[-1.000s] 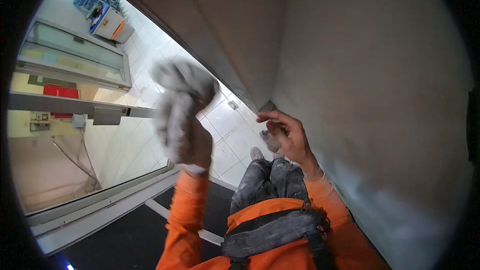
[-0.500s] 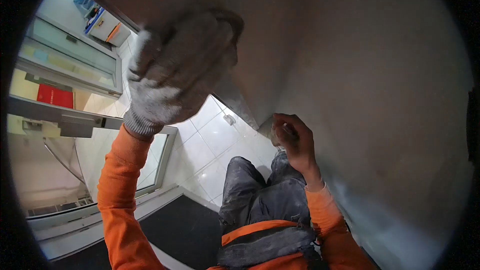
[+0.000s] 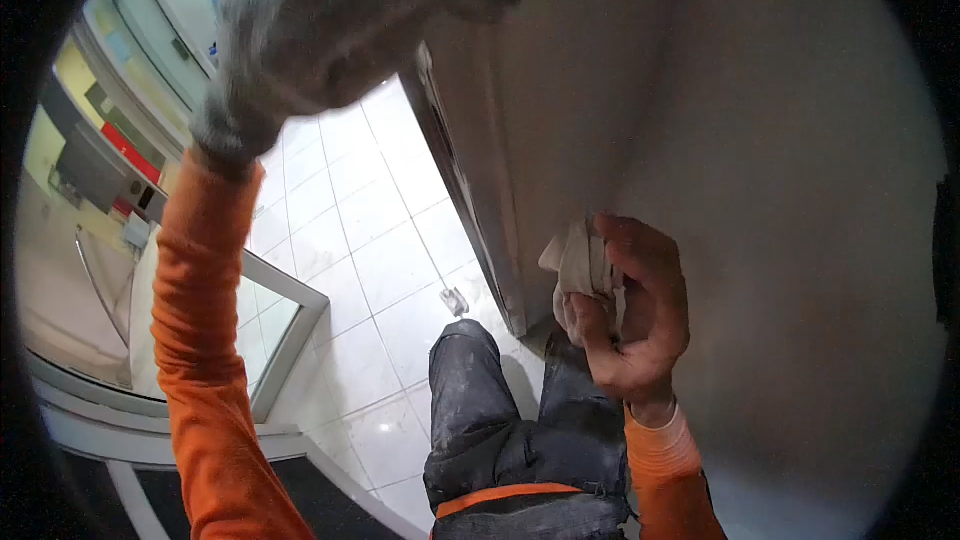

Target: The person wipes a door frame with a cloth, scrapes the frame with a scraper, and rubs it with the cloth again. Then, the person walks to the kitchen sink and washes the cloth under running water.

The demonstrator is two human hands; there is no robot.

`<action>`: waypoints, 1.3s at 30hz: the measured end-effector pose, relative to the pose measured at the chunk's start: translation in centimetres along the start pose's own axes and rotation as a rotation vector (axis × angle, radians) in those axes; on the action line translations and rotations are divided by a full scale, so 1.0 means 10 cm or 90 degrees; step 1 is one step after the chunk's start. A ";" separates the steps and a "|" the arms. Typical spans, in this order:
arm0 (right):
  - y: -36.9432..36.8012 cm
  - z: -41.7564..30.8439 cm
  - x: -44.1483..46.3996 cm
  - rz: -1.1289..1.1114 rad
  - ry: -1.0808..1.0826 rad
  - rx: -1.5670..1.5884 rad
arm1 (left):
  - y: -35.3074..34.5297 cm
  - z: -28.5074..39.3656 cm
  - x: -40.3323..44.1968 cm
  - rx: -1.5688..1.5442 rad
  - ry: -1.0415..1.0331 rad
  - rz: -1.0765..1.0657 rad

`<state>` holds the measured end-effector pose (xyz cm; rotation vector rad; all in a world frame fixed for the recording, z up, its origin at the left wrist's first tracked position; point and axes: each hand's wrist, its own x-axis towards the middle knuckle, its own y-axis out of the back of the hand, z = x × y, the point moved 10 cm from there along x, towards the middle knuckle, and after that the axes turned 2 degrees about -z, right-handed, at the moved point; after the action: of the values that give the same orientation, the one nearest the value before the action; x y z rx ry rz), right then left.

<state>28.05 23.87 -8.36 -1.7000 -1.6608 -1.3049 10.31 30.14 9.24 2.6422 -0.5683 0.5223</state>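
My left hand (image 3: 340, 35) wears a grey-white knitted glove. It is raised at the top of the view, against the upper part of a large brownish-grey panel (image 3: 780, 190) near its left edge. Its fingers look curled, but their tips and anything under them are hidden, and motion blurs them a little. Bare and lower down, my right hand (image 3: 645, 310) is in front of the same panel. Between its thumb and curled fingers is a crumpled pale cloth (image 3: 583, 265), folded over, with a corner sticking out to the left.
White floor tiles (image 3: 375, 260) stretch below and left, with a small crumpled scrap (image 3: 455, 301) near my knee. At left is a glazed frame (image 3: 290, 340) beside a doorway. A red object (image 3: 130, 152) shows beyond it. My legs (image 3: 470, 390) are close to the panel.
My view has swung, so the panel's edge now stands more upright. The left hand is higher in view. My right hand has turned and come up, bringing the pale cloth into clearer sight.
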 end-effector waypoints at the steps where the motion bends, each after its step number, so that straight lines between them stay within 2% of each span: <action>1: 0.00 0.02 -0.09 0.025 0.000 0.013 | 0.08 -0.03 0.11 0.025 -0.018 0.028; 3: 0.03 0.12 -0.24 0.124 -0.022 0.087 | 0.15 -0.09 0.34 0.046 -0.039 0.050; 6: 0.10 0.21 -0.37 0.136 -0.053 0.110 | 0.11 0.00 0.34 -0.097 0.033 -0.011; 7: 0.14 0.20 -0.37 0.141 -0.055 0.095 | 0.12 0.10 0.22 -0.057 0.168 -0.038; 9: 0.24 0.19 -0.34 0.152 -0.058 0.060 | 0.18 0.52 0.32 0.056 0.120 -0.058; 10: 0.30 0.18 -0.32 0.150 -0.053 0.031 | 0.17 0.59 0.29 0.056 0.199 -0.038; 11: 0.35 0.17 -0.32 0.147 -0.051 0.004 | 0.14 0.63 0.28 0.078 0.223 -0.063; 13: 0.41 0.18 -0.37 0.154 -0.053 -0.011 | 0.13 0.76 0.29 0.172 0.239 -0.140; 16: 0.44 0.26 -0.51 0.169 -0.071 -0.006 | -0.02 1.04 0.13 0.203 0.206 -0.194; 20: 0.44 0.29 -0.61 0.156 -0.086 -0.017 | -0.11 1.29 -0.12 0.112 0.157 -0.273; 22: 0.42 0.27 -0.60 0.145 -0.086 -0.018 | -0.05 0.82 -0.22 -0.165 0.424 -0.238; 23: 0.41 0.24 -0.58 0.132 -0.082 -0.028 | 0.09 1.00 0.07 0.265 0.144 -0.243; 28: 0.19 0.16 -0.40 0.095 -0.043 -0.030 | 0.26 0.29 0.59 0.249 0.214 -0.152; 31: 0.07 0.27 -0.44 0.089 -0.045 -0.001 | 0.31 0.06 0.60 0.259 0.248 -0.129; 32: 0.05 0.30 -0.47 0.094 -0.056 0.005 | 0.25 0.15 0.49 0.272 0.247 -0.166; 35: 0.03 0.37 -0.57 0.089 -0.100 0.017 | 0.10 0.61 0.40 0.146 0.206 -0.226; 37: 0.00 0.46 -0.69 0.085 -0.139 0.022 | 0.02 0.87 0.30 0.155 0.214 -0.208; 38: -0.04 0.55 -0.78 0.082 -0.160 0.023 | -0.06 1.00 0.21 0.166 0.196 -0.271; 39: -0.06 0.61 -0.85 0.081 -0.176 0.024 | -0.17 1.11 0.02 0.101 0.244 -0.275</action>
<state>30.76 24.51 -18.42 -2.0010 -1.6778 -1.0109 14.28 26.59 -0.65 2.5961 0.1638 0.9289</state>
